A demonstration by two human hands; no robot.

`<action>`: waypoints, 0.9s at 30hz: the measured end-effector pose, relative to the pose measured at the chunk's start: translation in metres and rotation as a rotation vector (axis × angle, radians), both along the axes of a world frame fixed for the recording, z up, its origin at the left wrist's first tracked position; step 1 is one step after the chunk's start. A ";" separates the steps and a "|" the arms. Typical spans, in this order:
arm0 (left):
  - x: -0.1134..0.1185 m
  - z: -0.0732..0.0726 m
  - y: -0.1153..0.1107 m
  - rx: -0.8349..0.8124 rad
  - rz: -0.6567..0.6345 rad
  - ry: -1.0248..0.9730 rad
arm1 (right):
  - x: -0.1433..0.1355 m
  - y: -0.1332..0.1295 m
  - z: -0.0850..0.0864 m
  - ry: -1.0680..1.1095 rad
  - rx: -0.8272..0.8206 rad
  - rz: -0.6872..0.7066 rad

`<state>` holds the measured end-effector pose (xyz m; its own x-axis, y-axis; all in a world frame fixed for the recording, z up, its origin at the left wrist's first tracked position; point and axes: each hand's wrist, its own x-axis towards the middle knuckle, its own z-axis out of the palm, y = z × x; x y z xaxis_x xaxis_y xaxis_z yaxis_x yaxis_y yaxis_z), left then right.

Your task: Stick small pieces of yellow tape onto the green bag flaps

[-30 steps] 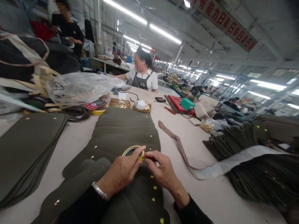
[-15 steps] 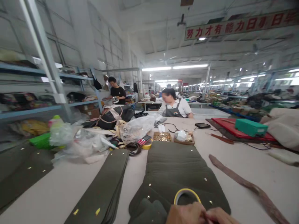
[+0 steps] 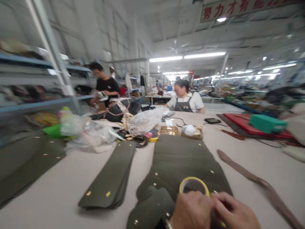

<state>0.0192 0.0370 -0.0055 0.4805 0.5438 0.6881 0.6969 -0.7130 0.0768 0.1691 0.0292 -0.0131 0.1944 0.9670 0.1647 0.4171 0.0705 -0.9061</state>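
Both hands meet at the lower right of centre, over a stack of dark green fabric pieces (image 3: 183,156) with small metal fittings. My left hand (image 3: 193,210) is closed beside a yellow tape roll (image 3: 194,178), which stands just behind its knuckles; whether the fingers grip the roll is hidden. Thumb and fingers of my right hand (image 3: 233,211) are pinched together against the left, on something too blurred to name. A curled green piece (image 3: 149,206) lies left of my left hand. Farther left is a narrow stack of green strips (image 3: 111,175) with two yellow tape bits.
Two small boxes of metal parts (image 3: 169,130) (image 3: 199,135) stand behind the fabric. Clear plastic bags (image 3: 95,135) lie at left. A brown strip (image 3: 252,178), a green box (image 3: 268,123) and a red board (image 3: 240,122) are at right. Two people work beyond the table.
The view has shifted, so the table things appear higher. Both hands show more fully, still together by the tape roll. The person in black at the back left has bent forward.
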 end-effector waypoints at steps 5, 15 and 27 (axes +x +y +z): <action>-0.018 0.016 0.000 -0.310 -0.011 0.120 | 0.026 0.014 0.027 0.370 -0.157 -0.088; -0.018 0.010 0.009 -0.463 -0.024 0.256 | 0.038 0.020 0.010 -0.212 -0.059 0.062; -0.018 0.013 0.010 -0.460 0.008 0.336 | 0.027 0.033 0.005 -0.650 -0.010 0.040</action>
